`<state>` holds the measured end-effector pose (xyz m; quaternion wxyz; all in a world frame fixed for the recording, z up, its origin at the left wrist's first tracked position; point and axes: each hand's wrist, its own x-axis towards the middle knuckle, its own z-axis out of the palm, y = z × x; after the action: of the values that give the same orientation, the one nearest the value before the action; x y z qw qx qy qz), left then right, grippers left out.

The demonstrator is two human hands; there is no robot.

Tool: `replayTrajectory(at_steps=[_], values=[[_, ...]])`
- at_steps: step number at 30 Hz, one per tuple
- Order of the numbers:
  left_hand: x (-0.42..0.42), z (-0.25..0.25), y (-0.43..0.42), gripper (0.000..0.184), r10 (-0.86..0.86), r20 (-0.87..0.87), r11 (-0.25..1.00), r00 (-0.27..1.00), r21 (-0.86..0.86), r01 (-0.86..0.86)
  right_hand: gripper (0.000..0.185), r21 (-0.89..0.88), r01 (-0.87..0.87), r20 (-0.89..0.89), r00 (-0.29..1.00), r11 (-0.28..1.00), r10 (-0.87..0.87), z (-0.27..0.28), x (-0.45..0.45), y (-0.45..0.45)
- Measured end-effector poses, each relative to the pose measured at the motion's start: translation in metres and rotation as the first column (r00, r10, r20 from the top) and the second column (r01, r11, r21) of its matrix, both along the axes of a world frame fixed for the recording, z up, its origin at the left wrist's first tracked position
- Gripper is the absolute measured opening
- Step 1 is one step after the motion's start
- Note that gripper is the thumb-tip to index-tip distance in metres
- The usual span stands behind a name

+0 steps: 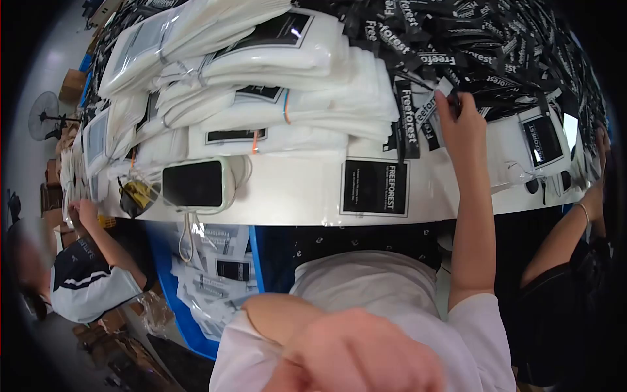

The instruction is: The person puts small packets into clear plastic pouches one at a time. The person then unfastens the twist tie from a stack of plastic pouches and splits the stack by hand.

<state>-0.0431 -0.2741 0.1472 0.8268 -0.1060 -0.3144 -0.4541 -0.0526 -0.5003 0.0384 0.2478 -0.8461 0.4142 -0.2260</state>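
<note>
My right hand (462,124) reaches to the edge of a heap of black strips (457,39) printed "Freeforest" in white. Its thumb and fingers are closed on a black strip (428,110) there. My left hand (366,353) is raised close to the camera, large and blurred, with its fingers curled; whether it holds anything is hidden. Between my arms, a flat clear bag with a black "FREEFOREST" print (375,187) lies at the table's front edge. Left of it are stacked bundles of white plastic bags (281,98), some tied with bands.
A phone (192,184) with a cord lies on the white table (287,196), beside a yellow-and-black item (136,196). Below stands a blue bin (166,287) of printed bags. Another bundle (542,140) lies at right. One person (98,274) works at left, another's arm (565,235) at right.
</note>
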Motion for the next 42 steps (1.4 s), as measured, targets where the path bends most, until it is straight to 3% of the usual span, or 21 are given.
replayTrajectory(at_steps=[3, 5, 6, 9, 10, 13, 15, 17, 19, 20, 23, 24, 27, 31, 32, 35, 37, 39, 40, 41, 42], values=[[0.002, -0.01, 0.011, 0.035, -0.289, 0.087, 0.954, 0.953, -0.055, 0.295, 0.039, -0.1, 0.03, 0.026, 0.999, 0.995, -0.027, -0.002, 0.015, 0.003], [-0.011, -0.015, 0.01, 0.033, -0.259, 0.063, 0.959, 0.964, -0.104, 0.265, 0.04, -0.192, 0.03, -0.016, 0.999, 0.981, -0.034, -0.01, 0.018, 0.003], [-0.014, -0.015, 0.009, 0.033, -0.246, 0.052, 0.96, 0.968, -0.122, 0.251, 0.04, -0.207, 0.041, 0.069, 0.997, 0.977, -0.027, -0.014, 0.017, 0.001], [-0.016, -0.016, 0.009, 0.031, -0.207, 0.026, 0.966, 0.978, -0.152, 0.209, 0.042, -0.094, 0.063, 0.259, 0.965, 0.994, -0.036, -0.017, 0.009, -0.001], [-0.017, -0.015, 0.009, 0.03, -0.197, 0.017, 0.968, 0.98, -0.158, 0.197, 0.04, 0.098, 0.044, 0.078, 0.996, 0.994, -0.052, -0.002, 0.002, 0.002], [-0.016, -0.017, 0.008, 0.029, -0.176, 0.002, 0.97, 0.984, -0.169, 0.174, 0.03, 0.063, -0.079, 0.447, 0.893, 0.995, 0.043, -0.002, -0.02, 0.007], [-0.017, -0.018, 0.007, 0.029, -0.167, -0.003, 0.972, 0.986, -0.17, 0.164, 0.026, 0.055, -0.044, 0.692, 0.722, 0.997, -0.006, 0.012, -0.032, 0.027], [-0.017, -0.018, 0.005, 0.029, -0.161, -0.01, 0.972, 0.987, -0.173, 0.157, 0.027, 0.018, -0.145, 0.834, 0.548, 0.989, 0.065, -0.008, -0.062, 0.036], [-0.019, -0.019, 0.003, 0.029, -0.16, -0.014, 0.971, 0.987, -0.182, 0.155, 0.029, -0.03, -0.216, 0.643, 0.743, 0.976, 0.184, -0.024, -0.081, 0.04], [-0.02, -0.019, 0.002, 0.029, -0.16, -0.015, 0.97, 0.987, -0.187, 0.155, 0.029, 0.194, -0.047, 0.663, 0.742, 0.98, -0.096, -0.039, -0.072, 0.051], [-0.02, -0.021, 0.001, 0.031, -0.142, -0.03, 0.974, 0.989, -0.18, 0.135, 0.029, 0.06, -0.032, 0.577, 0.817, 0.998, -0.008, -0.041, -0.095, 0.048], [-0.02, -0.021, 0.001, 0.031, -0.139, -0.036, 0.976, 0.99, -0.173, 0.13, 0.031, 0.054, -0.139, 0.735, 0.676, 0.989, 0.055, -0.041, -0.098, 0.046], [-0.019, -0.021, -0.001, 0.034, -0.13, -0.042, 0.979, 0.991, -0.165, 0.122, 0.034, 0.312, -0.061, 0.666, 0.726, 0.948, -0.172, -0.049, -0.099, 0.045], [-0.019, -0.021, -0.003, 0.037, -0.103, -0.05, 0.982, 0.993, -0.163, 0.094, 0.028, 0.163, -0.282, 0.824, 0.566, 0.946, 0.027, -0.044, -0.1, 0.046], [-0.018, -0.021, -0.004, 0.038, -0.096, -0.053, 0.984, 0.994, -0.157, 0.086, 0.029, 0.111, -0.237, 0.793, 0.607, 0.965, 0.057, -0.037, -0.098, 0.048], [-0.016, -0.019, -0.007, 0.042, -0.057, -0.052, 0.989, 0.997, -0.142, 0.049, 0.031, 0.214, -0.166, 0.618, 0.786, 0.963, -0.002, -0.039, -0.092, 0.049], [-0.008, -0.018, -0.009, 0.044, 0.049, -0.058, 0.997, 0.997, -0.065, -0.052, 0.028, 0.229, -0.218, 0.679, 0.734, 0.949, 0.005, -0.046, -0.098, 0.05], [0.0, -0.023, -0.008, 0.047, 0.274, -0.042, 0.94, 0.961, 0.223, -0.258, 0.027, 0.159, -0.287, 0.69, 0.716, 0.945, 0.102, -0.048, -0.106, 0.045], [0.003, -0.027, -0.006, 0.048, 0.297, -0.085, 0.841, 0.951, 0.496, -0.218, 0.028, 0.212, -0.15, 0.653, 0.757, 0.966, -0.026, -0.049, -0.099, 0.05], [0.008, -0.033, -0.003, 0.049, 0.328, -0.114, 0.674, 0.938, 0.724, -0.147, 0.028, 0.212, -0.174, 0.685, 0.728, 0.962, -0.02, -0.052, -0.099, 0.048], [0.009, -0.043, -0.002, 0.05, 0.327, -0.146, 0.672, 0.934, 0.73, -0.121, 0.028, 0.211, -0.2, 0.714, 0.7, 0.957, -0.011, -0.054, -0.102, 0.046]])
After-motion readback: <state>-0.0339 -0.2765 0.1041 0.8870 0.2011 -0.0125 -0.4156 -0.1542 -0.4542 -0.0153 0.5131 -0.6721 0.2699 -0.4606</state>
